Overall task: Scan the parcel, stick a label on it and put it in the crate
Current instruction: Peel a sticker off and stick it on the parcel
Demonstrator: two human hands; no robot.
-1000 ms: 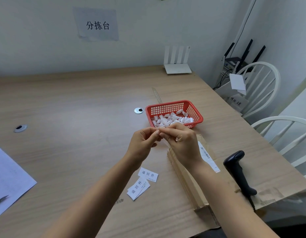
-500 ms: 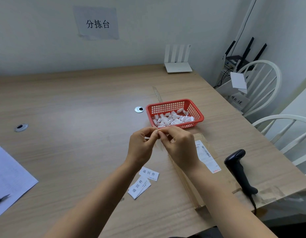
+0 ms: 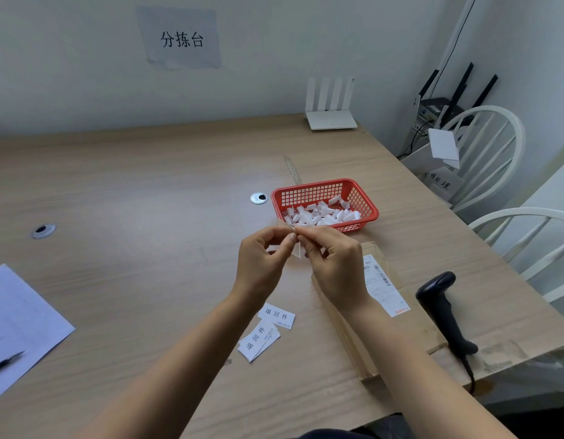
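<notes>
White paper label sits pinched between left hand and right hand, both grips closed on it; peeling carelessly could tear or curl it before reaching the flat brown cardboard parcel.

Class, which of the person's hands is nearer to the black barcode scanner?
Right. The right hand is raised over the parcel, left of the scanner; the left hand is further left, beyond it.
</notes>
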